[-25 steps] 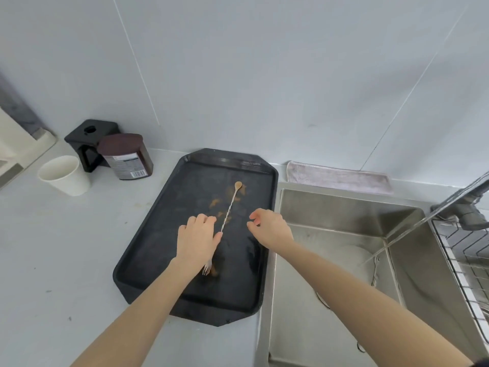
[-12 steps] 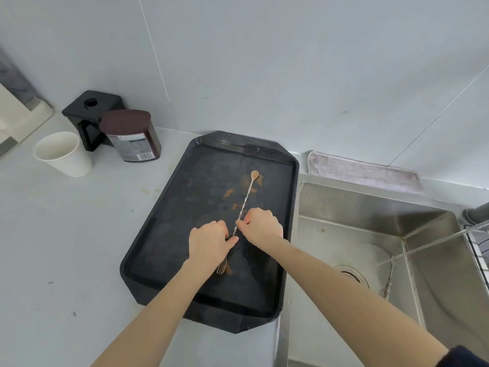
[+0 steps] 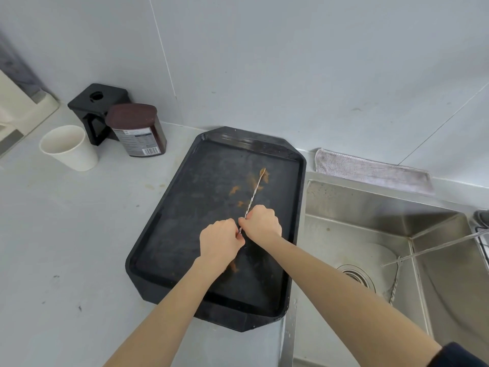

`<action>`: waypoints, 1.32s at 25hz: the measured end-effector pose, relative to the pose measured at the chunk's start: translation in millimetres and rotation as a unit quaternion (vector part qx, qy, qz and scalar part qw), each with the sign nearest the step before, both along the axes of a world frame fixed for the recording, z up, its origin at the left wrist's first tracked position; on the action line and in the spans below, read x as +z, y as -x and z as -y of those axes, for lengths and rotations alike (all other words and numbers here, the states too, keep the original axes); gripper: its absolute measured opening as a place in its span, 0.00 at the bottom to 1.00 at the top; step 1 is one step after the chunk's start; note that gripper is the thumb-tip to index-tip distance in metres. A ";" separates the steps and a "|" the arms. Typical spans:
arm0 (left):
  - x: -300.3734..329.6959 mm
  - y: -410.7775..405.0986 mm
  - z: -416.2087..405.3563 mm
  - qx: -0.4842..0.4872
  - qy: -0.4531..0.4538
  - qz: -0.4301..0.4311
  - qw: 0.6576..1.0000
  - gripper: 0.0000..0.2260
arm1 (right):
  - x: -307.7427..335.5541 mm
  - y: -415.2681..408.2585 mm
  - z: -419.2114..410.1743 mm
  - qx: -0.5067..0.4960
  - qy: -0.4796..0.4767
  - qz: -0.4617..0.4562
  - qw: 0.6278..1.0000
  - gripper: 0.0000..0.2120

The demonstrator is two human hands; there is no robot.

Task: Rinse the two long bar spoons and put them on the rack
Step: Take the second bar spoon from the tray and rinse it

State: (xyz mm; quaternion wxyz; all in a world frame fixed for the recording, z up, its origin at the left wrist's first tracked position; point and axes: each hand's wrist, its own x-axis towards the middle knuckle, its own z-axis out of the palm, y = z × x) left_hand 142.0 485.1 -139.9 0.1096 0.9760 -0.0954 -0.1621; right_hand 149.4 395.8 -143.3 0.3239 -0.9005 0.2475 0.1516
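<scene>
Left hand [image 3: 220,242] and right hand [image 3: 262,223] were both pinched on the twisted shaft of 1 bar spoon [image 3: 253,194], side by side over the black tray [image 3: 169,207], the bowl end lying among brown smears toward the tray's far side. Second bar spoon [image 3: 395,283] lay in the steel sink [image 3: 370,210], near the drain, well apart from both hands. Also on the counter: 1 white cup [image 3: 70,148], 1 brown jar [image 3: 136,131], 1 grey cloth [image 3: 370,172].
</scene>
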 end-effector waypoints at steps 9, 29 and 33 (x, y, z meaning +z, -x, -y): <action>19.8 10.3 7.0 -0.003 0.076 0.016 0.997 0.09 | 13.4 13.8 27.0 -0.140 -0.218 0.085 0.962 0.08; 62.4 96.4 99.9 -0.101 0.219 0.031 0.970 0.05 | 87.5 121.3 150.8 -0.226 -0.321 0.257 0.883 0.09; 58.4 115.7 139.5 -0.105 0.247 0.001 0.963 0.00 | 92.3 146.5 184.2 -0.236 -0.298 0.269 0.885 0.09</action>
